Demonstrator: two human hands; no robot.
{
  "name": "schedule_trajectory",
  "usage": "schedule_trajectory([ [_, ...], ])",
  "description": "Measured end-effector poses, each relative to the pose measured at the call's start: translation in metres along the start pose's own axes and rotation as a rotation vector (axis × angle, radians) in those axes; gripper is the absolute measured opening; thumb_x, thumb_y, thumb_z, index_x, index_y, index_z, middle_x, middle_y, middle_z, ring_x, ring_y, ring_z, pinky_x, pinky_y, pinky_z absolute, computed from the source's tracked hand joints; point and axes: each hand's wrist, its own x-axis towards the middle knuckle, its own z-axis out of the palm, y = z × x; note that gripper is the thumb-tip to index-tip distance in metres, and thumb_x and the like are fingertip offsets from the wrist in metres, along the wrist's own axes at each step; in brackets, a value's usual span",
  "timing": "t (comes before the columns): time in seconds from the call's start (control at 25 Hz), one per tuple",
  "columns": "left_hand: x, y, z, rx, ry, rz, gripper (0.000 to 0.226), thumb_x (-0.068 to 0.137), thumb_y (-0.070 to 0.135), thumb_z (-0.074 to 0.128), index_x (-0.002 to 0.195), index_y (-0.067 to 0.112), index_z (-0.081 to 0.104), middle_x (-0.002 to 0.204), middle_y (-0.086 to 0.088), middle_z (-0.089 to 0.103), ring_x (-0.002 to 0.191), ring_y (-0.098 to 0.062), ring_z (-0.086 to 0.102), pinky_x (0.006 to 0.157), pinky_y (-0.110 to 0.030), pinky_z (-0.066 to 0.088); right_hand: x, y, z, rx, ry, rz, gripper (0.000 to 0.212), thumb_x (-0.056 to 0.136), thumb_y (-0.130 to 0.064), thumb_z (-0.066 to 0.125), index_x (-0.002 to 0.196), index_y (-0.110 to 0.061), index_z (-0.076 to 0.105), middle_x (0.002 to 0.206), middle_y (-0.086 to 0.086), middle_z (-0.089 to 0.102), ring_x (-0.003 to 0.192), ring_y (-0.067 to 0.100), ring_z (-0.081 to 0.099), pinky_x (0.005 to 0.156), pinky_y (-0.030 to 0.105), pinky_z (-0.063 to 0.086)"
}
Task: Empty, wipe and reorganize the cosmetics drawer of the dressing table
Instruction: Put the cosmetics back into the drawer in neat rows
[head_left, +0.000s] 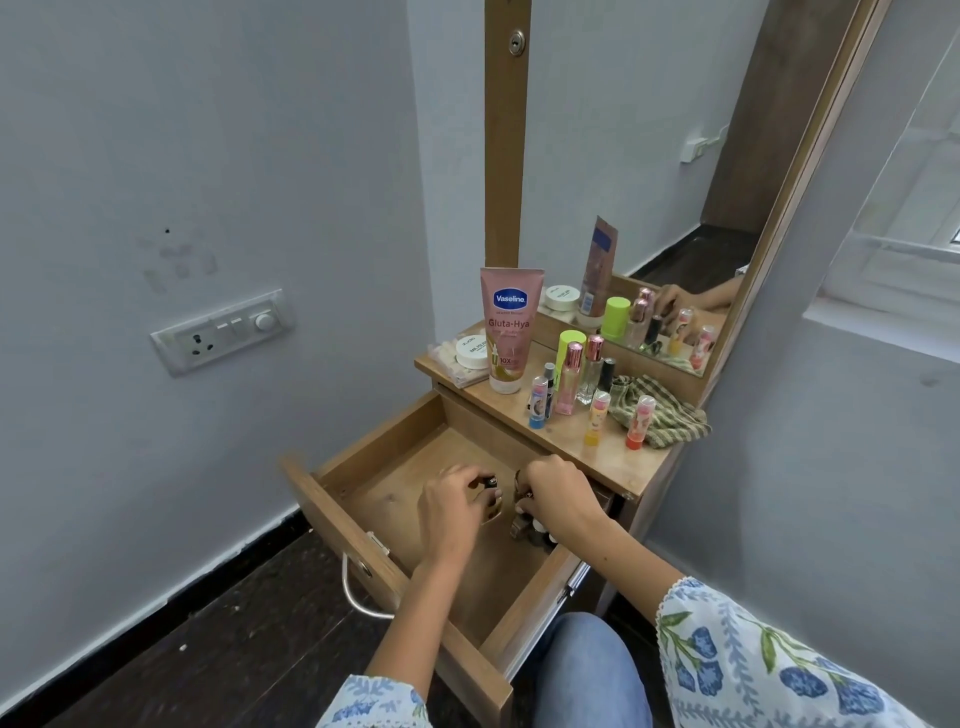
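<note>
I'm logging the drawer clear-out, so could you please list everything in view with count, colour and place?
Vaseline tube: 1, pink, tabletop, upright
Jar: 1, white, left of tube
Lip balm sticks: 3, blue, yellow, orange bases, tabletop front
Perfume bottles: 2, pink caps, tabletop
Green-capped stick: 1, behind bottles
Cloth: 1, green checked, tabletop right
Drawer: 1, wooden, open
Small bottles: several, dark, in drawer
Mirror: 1, above table
Left hand: grips small dark item
Right hand: on bottles, grip unclear
</note>
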Motion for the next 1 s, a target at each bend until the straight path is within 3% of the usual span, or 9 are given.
schedule_trajectory([
  [0.16,0.001,-0.003,0.004,-0.031,-0.055,0.026,0.021,0.073,0.022,0.079,0.094,0.019,0.074,0.090,0.006,0.071,0.075,-0.001,0.059,0.070,-0.008,0.042,-0.005,0.011,-0.004,0.068,0.060,0.039,0.030,0.084,-0.019,0.069,0.113,-0.011,0.065,0.110,0.006,0.065,0.099,0.022,0.064,0.084,0.033,0.054],
  [0.32,0.001,-0.007,0.008,-0.037,-0.105,0.070,0.021,0.073,0.021,0.079,0.094,0.019,0.074,0.089,0.006,0.070,0.072,-0.001,0.060,0.071,-0.018,0.052,-0.019,0.026,-0.006,0.120,0.123,0.056,0.025,0.084,-0.016,0.067,0.109,-0.017,0.068,0.104,0.002,0.068,0.095,0.018,0.064,0.081,0.028,0.053],
  [0.56,0.004,0.005,0.004,-0.071,-0.122,0.054,0.019,0.073,0.019,0.079,0.092,0.020,0.074,0.085,0.012,0.068,0.071,0.004,0.061,0.065,-0.005,0.045,-0.032,0.031,-0.007,0.189,0.221,0.036,0.024,0.085,-0.014,0.063,0.108,-0.020,0.070,0.102,-0.003,0.069,0.090,0.013,0.063,0.074,0.019,0.046],
  [0.64,0.006,0.010,0.007,-0.079,-0.137,0.023,0.017,0.072,0.018,0.081,0.086,0.023,0.074,0.078,0.017,0.066,0.069,0.007,0.060,0.063,-0.005,0.044,-0.036,0.035,-0.010,0.221,0.245,0.043,0.022,0.086,-0.013,0.062,0.104,-0.022,0.072,0.099,-0.004,0.071,0.087,0.010,0.064,0.075,0.022,0.050],
  [0.72,0.006,0.012,0.011,-0.113,-0.150,-0.047,0.017,0.070,0.015,0.082,0.080,0.024,0.073,0.072,0.017,0.065,0.067,0.006,0.061,0.063,-0.008,0.044,-0.038,0.037,-0.012,0.234,0.248,0.058,0.022,0.086,-0.012,0.060,0.100,-0.022,0.073,0.096,-0.005,0.072,0.085,0.009,0.064,0.076,0.025,0.052],
  [0.84,0.006,0.009,0.018,-0.188,-0.147,-0.143,0.017,0.069,0.010,0.082,0.080,0.020,0.074,0.072,0.008,0.069,0.070,-0.004,0.065,0.070,-0.024,0.053,-0.041,0.040,-0.012,0.250,0.249,0.076,0.023,0.084,-0.011,0.060,0.100,-0.022,0.073,0.095,-0.005,0.072,0.082,0.008,0.064,0.075,0.023,0.052],
  [1.0,0.008,0.002,0.020,-0.223,-0.148,-0.166,0.016,0.070,0.008,0.081,0.084,0.014,0.075,0.075,0.004,0.071,0.071,-0.007,0.067,0.072,-0.023,0.054,-0.040,0.044,-0.011,0.261,0.240,0.083,0.023,0.084,-0.011,0.062,0.101,-0.022,0.073,0.096,-0.005,0.072,0.083,0.009,0.064,0.076,0.027,0.053],
])
